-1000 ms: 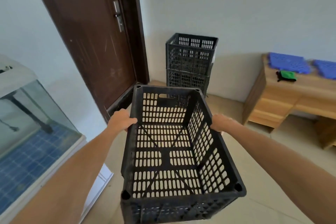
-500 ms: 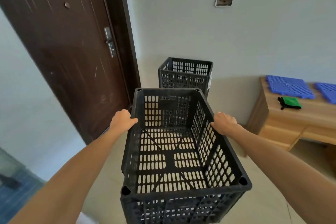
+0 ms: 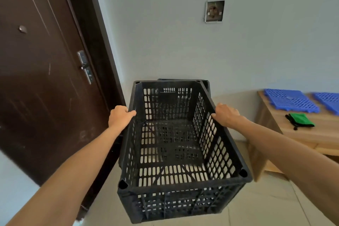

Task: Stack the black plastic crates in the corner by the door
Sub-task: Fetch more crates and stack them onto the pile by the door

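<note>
A person holds a black plastic crate [image 3: 176, 205] above the floor just right of the brown door [image 3: 45, 88], open side up, its far end toward the corner beside the door. The left hand [image 3: 120, 117] is clamped on the crate's left rim and the right hand [image 3: 226, 115] on its right rim. In the corner right of the door, only a sliver of another black crate [image 3: 205, 84] shows behind the far edge. Farther right of the door, a wooden bench [image 3: 302, 139] bears blue slatted panels [image 3: 291, 101] and a green cloth [image 3: 300, 120]. An open wall box [image 3: 214, 11] sits high, right of the door.
</note>
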The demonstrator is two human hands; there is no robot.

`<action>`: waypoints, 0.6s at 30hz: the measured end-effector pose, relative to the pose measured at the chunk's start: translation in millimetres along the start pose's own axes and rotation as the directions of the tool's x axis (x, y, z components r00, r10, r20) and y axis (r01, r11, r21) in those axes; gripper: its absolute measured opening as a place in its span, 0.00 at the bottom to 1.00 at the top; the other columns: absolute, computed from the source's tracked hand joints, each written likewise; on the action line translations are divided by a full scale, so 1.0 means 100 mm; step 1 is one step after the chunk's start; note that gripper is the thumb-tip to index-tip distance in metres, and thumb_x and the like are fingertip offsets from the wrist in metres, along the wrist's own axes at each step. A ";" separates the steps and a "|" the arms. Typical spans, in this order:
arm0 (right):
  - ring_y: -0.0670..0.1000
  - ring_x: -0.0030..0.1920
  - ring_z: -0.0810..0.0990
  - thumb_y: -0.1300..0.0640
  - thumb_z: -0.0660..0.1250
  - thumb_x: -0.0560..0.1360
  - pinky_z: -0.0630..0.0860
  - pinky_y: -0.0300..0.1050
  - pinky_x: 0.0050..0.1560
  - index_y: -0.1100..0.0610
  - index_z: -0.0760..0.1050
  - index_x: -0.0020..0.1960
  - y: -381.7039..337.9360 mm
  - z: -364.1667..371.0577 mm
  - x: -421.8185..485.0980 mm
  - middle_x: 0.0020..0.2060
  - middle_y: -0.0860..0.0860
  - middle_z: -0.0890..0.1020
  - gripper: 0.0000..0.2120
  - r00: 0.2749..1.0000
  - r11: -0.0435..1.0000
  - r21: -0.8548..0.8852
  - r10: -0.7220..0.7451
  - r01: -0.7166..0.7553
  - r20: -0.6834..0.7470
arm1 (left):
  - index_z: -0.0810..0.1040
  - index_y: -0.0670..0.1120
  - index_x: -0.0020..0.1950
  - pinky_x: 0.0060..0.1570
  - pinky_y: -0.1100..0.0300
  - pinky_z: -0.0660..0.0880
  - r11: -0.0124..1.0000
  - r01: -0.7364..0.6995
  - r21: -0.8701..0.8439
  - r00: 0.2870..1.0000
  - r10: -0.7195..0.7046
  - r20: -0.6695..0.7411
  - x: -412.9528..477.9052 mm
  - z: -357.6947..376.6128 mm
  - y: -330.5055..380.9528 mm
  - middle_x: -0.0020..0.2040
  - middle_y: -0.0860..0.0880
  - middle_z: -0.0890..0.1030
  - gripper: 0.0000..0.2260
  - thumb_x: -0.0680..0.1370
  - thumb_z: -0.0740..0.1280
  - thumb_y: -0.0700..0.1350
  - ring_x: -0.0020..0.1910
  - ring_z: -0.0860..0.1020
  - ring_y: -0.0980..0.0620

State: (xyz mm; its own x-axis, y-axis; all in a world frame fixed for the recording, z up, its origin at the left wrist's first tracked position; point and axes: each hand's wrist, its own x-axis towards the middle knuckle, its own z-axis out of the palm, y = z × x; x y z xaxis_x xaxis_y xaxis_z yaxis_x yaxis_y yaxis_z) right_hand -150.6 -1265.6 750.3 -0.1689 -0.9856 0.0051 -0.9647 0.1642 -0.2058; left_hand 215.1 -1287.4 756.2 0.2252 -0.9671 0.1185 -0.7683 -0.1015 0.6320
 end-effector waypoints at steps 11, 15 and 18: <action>0.61 0.52 0.78 0.48 0.61 0.79 0.68 0.48 0.44 0.64 0.69 0.61 0.19 -0.56 1.84 0.53 0.60 0.78 0.20 0.988 0.999 -0.016 -0.040 0.038 -0.151 | 0.67 0.44 0.27 0.29 0.58 0.63 0.994 -0.093 -0.065 0.980 0.080 -0.180 1.60 0.41 0.92 0.25 0.47 0.67 0.19 0.73 0.71 0.46 0.28 0.70 0.49; 0.57 0.43 0.73 0.48 0.61 0.80 0.67 0.48 0.42 0.62 0.68 0.58 0.40 -0.73 2.53 0.45 0.57 0.75 0.17 0.984 0.995 0.020 -0.097 0.101 -0.149 | 0.64 0.44 0.26 0.32 0.58 0.64 0.993 -0.068 -0.098 0.975 0.045 -0.216 2.09 0.65 1.26 0.24 0.48 0.66 0.20 0.72 0.71 0.46 0.28 0.69 0.47; 0.57 0.41 0.73 0.49 0.61 0.79 0.68 0.48 0.40 0.60 0.66 0.52 0.52 -0.94 3.11 0.43 0.55 0.74 0.14 0.976 0.985 0.034 -0.161 0.167 -0.144 | 0.64 0.44 0.25 0.35 0.56 0.66 0.996 -0.048 -0.081 0.966 0.026 -0.259 2.46 0.79 1.51 0.25 0.46 0.66 0.21 0.72 0.71 0.47 0.28 0.68 0.47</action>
State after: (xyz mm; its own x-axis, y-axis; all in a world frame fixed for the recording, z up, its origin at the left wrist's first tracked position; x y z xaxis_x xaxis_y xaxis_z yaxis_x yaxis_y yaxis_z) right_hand -272.5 -1560.1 832.7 -0.0391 -0.9830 0.1792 -0.9719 -0.0043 -0.2354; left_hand 107.4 -1558.9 820.4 0.3525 -0.8761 0.3289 -0.7270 -0.0351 0.6858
